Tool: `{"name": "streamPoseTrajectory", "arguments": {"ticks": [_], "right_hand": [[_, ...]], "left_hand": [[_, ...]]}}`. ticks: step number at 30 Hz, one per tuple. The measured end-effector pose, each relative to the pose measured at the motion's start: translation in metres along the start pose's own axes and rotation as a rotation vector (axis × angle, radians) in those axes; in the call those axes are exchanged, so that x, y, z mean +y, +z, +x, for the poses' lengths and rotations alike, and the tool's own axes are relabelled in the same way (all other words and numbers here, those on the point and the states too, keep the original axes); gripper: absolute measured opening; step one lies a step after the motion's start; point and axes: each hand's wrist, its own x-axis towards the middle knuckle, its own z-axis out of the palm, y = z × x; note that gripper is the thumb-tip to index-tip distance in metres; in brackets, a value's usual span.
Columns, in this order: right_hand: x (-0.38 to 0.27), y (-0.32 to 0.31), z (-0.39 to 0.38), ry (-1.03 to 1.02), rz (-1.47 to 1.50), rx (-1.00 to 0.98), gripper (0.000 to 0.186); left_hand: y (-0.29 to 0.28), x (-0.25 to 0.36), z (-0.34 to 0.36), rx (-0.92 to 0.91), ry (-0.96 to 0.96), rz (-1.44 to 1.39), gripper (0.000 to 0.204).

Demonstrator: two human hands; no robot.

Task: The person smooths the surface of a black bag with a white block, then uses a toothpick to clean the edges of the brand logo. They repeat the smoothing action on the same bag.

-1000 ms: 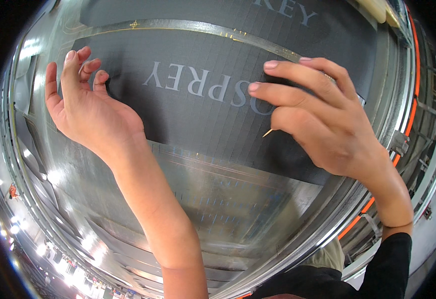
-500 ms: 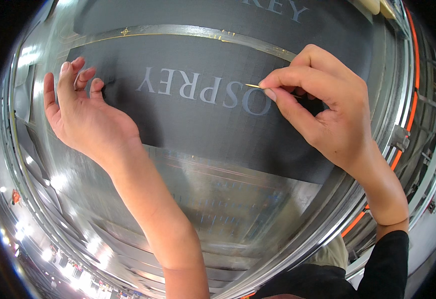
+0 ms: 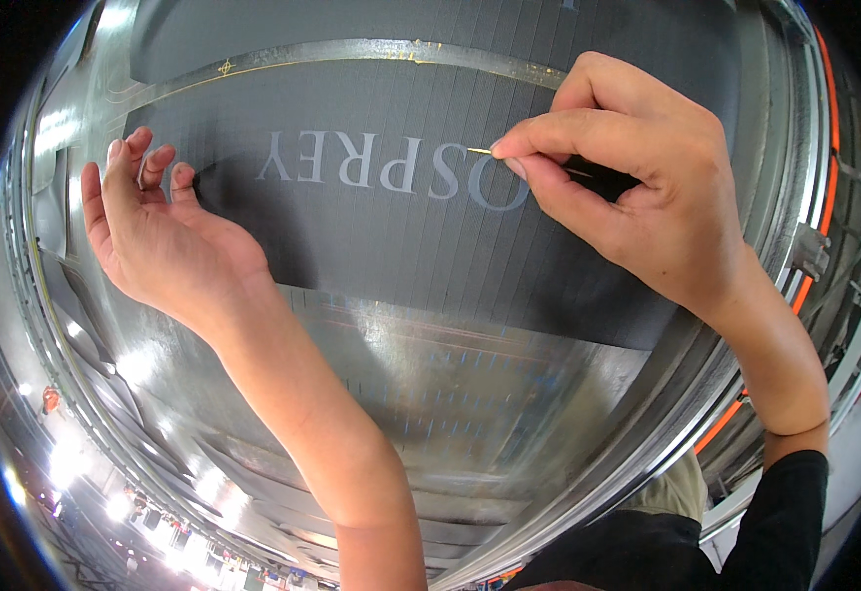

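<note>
A dark grey ribbed panel (image 3: pixel 381 236) with pale printed lettering lies on a metal surface. My right hand (image 3: pixel 637 187) pinches a thin pale wooden pick (image 3: pixel 477 151) between thumb and forefinger. The pick's tip points left, over the right end of the lettering; whether it touches cannot be told. My left hand (image 3: pixel 179 236) is turned palm up at the panel's left end, its fingers apart and loosely bent, holding nothing. Its back appears to rest on or just over the panel.
A second dark panel (image 3: pixel 332 22) lies above a narrow metal strip (image 3: pixel 307 57) with yellow marks. Bare marked metal (image 3: pixel 450 404) lies below the panel. Metal rails and an orange strip (image 3: pixel 829 158) run along the right. Bright lights show at lower left.
My right fingers, spread above the lettering a second ago with the pick pointing down, now pinch it pointing left and sit slightly higher than half a second ago. My left hand has barely moved.
</note>
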Motion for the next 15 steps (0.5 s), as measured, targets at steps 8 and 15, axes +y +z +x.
{"name": "streamPoseTrajectory", "arguments": {"ticks": [8,15], "right_hand": [[-0.0003,-0.0004,0.0005,-0.015,-0.011,-0.004,0.019],[0.0,-0.0001,-0.0003,-0.02,-0.028,-0.005,0.019]], "left_hand": [[-0.0023,-0.0017,0.0011,-0.022,0.017,-0.016,0.031],[-0.0023,-0.0029,0.0006,-0.027,0.031,-0.013,0.03]]}}
